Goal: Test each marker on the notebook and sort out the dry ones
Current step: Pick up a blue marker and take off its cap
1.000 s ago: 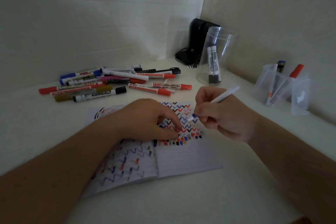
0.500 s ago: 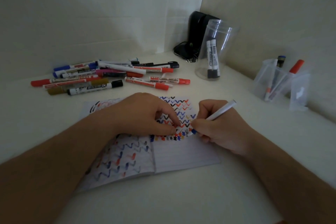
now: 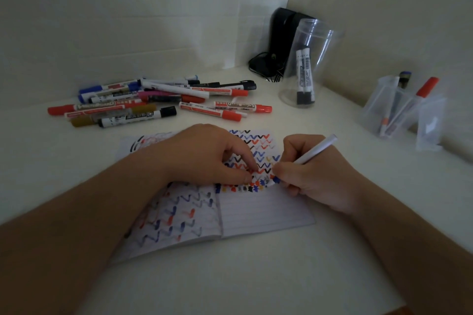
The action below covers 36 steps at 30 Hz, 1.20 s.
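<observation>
A white table [image 3: 256, 276] holds an open notebook [image 3: 266, 212], its pages filled with coloured zigzag test marks. The left hand [image 3: 202, 153] presses curled fingertips on the page, pinning it. Just to its right, nearly touching, the right hand [image 3: 314, 176] grips a white marker [image 3: 316, 149]. The marker's long axis slants from upper right down to lower left, tip on the paper between both hands. A pile of markers [image 3: 153, 100] lies beyond the notebook, nearer the left hand.
</observation>
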Available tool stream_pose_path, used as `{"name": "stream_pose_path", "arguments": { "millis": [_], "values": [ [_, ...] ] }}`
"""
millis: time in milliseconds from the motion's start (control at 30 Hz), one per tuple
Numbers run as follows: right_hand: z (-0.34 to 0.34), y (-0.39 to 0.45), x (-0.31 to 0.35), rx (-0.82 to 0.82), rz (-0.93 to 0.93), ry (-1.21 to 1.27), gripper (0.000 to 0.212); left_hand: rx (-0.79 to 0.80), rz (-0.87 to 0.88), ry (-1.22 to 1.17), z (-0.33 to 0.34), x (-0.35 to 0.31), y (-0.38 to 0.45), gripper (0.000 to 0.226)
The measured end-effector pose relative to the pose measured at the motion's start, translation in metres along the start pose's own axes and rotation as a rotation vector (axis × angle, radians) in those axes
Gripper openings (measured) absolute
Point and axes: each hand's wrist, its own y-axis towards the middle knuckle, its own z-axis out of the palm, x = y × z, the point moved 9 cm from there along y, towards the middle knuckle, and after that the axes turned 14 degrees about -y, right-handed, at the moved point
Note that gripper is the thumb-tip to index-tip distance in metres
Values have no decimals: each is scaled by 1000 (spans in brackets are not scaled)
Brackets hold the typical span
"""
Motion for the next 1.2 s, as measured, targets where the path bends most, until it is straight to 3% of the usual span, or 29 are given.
{"name": "stream_pose_path", "arguments": {
  "millis": [800, 867, 967, 1067, 1200],
  "values": [
    [1, 2, -2, 5, -8, 18, 35, 16, -15, 13, 1, -3, -3, 22],
    [0, 3, -3, 0, 8, 105, 35, 10, -26, 22, 1, -2, -3, 22],
    [-8, 9, -15, -69, 84, 457, 38, 15, -79, 9, 1, 0, -5, 21],
    [-11, 11, -18, -62, 96, 700, 28, -17, -146, -146, -4, 3, -9, 14],
    [-5, 12, -8, 35, 2, 835, 13, -96, -84, -212, -14, -5, -9, 8]
  ]
}}
